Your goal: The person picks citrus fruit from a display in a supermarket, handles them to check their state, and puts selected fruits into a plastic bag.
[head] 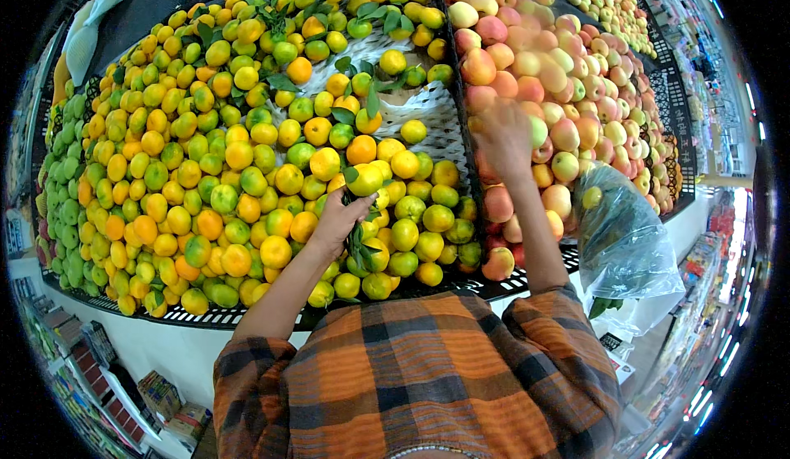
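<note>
My left hand [339,221] reaches over a heap of yellow-green mandarins [237,261] and grips green leaves [359,243], close beneath a yellow mandarin with a leaf [365,179]. Whether that mandarin is held too is unclear. Over the black divider [460,107], beside the red and yellow apples [565,135], is my right hand [503,135], blurred; its fingers point away from me and what they hold cannot be made out. White foam netting [426,113] shows between mandarins at the back of the heap.
A clear plastic bag [629,249] lies at the right edge of the apples, by my right arm. Green fruit [68,212] fills the far left. Black perforated crate edging [216,317] runs along the front. Cardboard boxes [185,419] stand low at left.
</note>
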A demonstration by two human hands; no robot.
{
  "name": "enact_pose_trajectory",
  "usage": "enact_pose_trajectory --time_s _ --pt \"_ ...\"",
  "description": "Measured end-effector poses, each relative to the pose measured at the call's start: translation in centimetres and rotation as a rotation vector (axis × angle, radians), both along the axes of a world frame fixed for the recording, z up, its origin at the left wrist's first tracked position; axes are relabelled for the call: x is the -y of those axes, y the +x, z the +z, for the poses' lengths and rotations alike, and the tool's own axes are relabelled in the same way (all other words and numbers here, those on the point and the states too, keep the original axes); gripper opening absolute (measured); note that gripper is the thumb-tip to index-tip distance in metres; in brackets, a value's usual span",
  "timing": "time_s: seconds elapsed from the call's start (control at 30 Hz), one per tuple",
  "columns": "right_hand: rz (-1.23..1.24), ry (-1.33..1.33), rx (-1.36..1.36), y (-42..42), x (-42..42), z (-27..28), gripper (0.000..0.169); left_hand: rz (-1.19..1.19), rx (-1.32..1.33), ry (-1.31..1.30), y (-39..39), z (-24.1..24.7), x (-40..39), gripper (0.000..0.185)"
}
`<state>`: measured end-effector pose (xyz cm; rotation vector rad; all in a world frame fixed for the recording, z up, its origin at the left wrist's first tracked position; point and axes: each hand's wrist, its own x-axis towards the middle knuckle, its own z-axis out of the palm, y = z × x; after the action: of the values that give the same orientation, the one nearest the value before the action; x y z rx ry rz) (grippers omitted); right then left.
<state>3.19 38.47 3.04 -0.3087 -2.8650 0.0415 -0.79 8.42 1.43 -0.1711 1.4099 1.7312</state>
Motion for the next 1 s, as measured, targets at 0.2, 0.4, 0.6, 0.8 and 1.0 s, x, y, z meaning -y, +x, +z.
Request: enact_pose_trajectory --time_s 0.2,0.4,0.6,0.8,1.0 --pt "-0.084 -0.219 -0.203 -0.1 -2.2 1.7 0.03 0.0 0.033 0.005 0.0 -0.3 0.0 0.013" --pt "0.008 0.181 -0.206 -1.9 -4.1 1.3 0.017 -0.012 0.022 0.04 0.0 -0.8 0.2 0.012" --pt "0.075 0.041 0.026 -0.4 -2.6 -1.3 0.011 -0.019 -0.016 0.02 -0.1 -1.0 0.1 0.011" --pt "0.168 0.175 0.155 -0.9 -3.2 -1.7 0.014 -0.06 -0.024 -0.024 0.1 -1.0 0.0 0.012" --pt "0.154 0.114 0.163 -0.2 -2.8 -0.7 0.011 -0.027 -0.017 -0.009 0.0 -1.2 0.2 0.012"
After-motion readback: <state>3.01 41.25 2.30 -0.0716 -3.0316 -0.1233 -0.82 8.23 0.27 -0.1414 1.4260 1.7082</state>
